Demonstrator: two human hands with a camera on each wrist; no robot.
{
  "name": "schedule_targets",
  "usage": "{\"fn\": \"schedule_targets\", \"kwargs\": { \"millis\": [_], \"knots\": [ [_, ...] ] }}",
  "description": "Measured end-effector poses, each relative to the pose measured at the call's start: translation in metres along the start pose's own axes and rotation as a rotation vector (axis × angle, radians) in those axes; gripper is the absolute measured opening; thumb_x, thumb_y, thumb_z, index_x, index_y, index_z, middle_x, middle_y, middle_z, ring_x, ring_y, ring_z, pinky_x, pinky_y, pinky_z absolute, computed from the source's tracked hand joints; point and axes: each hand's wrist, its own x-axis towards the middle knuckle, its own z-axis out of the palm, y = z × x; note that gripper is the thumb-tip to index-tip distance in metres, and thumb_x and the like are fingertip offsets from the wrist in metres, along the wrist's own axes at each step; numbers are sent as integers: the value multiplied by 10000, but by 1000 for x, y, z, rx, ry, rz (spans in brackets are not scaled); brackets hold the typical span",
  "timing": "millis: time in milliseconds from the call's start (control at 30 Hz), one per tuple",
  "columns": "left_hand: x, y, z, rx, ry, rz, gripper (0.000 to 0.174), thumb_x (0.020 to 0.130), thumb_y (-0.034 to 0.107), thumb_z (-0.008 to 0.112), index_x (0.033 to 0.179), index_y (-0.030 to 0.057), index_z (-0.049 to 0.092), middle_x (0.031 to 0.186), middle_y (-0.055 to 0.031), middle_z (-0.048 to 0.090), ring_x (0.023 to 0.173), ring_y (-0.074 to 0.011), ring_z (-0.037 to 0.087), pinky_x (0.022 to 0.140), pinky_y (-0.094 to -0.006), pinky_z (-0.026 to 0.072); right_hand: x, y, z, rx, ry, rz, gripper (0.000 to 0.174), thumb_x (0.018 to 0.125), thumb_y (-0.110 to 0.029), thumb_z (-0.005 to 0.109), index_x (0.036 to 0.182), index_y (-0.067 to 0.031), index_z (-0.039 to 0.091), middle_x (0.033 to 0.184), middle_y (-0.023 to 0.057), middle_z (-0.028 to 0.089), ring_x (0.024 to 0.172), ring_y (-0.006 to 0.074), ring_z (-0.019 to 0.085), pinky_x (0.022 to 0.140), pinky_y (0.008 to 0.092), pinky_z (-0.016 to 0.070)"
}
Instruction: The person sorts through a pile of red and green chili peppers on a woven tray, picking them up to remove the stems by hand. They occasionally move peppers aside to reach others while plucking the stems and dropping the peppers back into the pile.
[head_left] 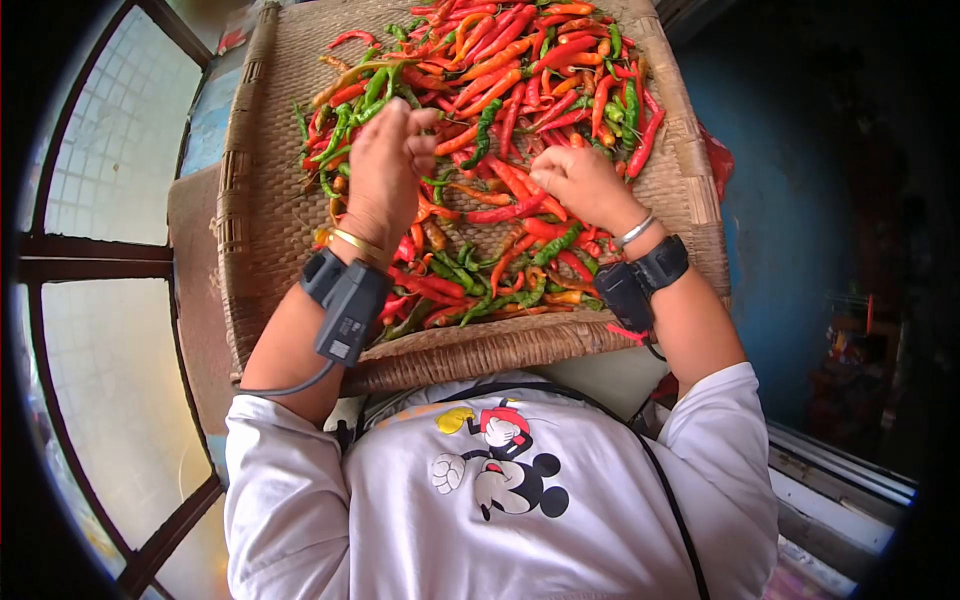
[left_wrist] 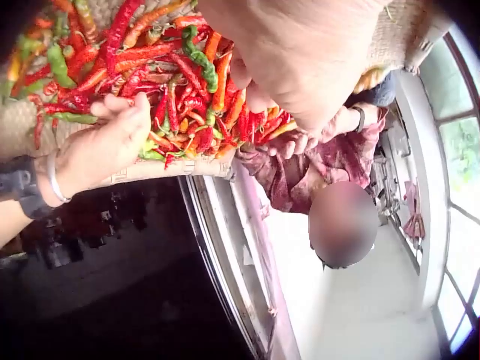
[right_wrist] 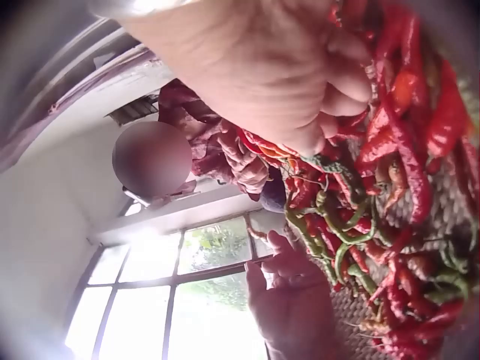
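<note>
Red, orange and green chili peppers (head_left: 500,85) (left_wrist: 180,82) (right_wrist: 405,150) lie in a loose pile on a woven tray (head_left: 270,190). My left hand (head_left: 385,175) (left_wrist: 300,52) (right_wrist: 292,304) hovers over the left of the pile beside some green peppers (head_left: 375,88), fingers loosely bent and nothing visible in them. Over the right middle of the pile is my right hand (head_left: 590,187) (left_wrist: 101,150) (right_wrist: 247,67), its fingers bent down close to red peppers. Its fingertips are partly hidden, and no pepper shows clearly in its grasp.
Along the near side runs the tray's thick woven rim (head_left: 500,350). Another person in a dark red patterned top (left_wrist: 285,180) (right_wrist: 180,105) is across the tray, hands close to the peppers. Framed windows (head_left: 120,150) stand on the left, a blue surface (head_left: 780,240) on the right.
</note>
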Motion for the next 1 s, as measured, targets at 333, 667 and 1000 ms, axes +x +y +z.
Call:
{"fn": "schedule_targets", "kwargs": {
  "millis": [333,667,1000],
  "knots": [
    [-24,-58,-9,1136,-686,74,246,780,178,587,973,26,584,788,-129,622,747,-228,607,673,-322,479,-5,3,5,-310,-147,-95,169,689,-196,656,745,-53,587,729,142,601,750,309,587,661,403,451],
    [-25,-52,-3,1698,-610,350,180,719,187,582,858,75,601,762,-146,604,714,-313,586,629,-408,464,-9,-7,2,-418,-244,-75,158,677,-191,662,755,-76,589,745,131,598,765,309,581,664,406,448],
    [-16,-47,-10,1534,-624,475,148,710,150,617,838,75,625,717,-122,606,669,-263,597,609,-355,472,-4,-12,-13,-254,-86,-194,165,709,-196,637,801,-69,588,718,132,588,710,294,582,634,382,458]
  ]
}}
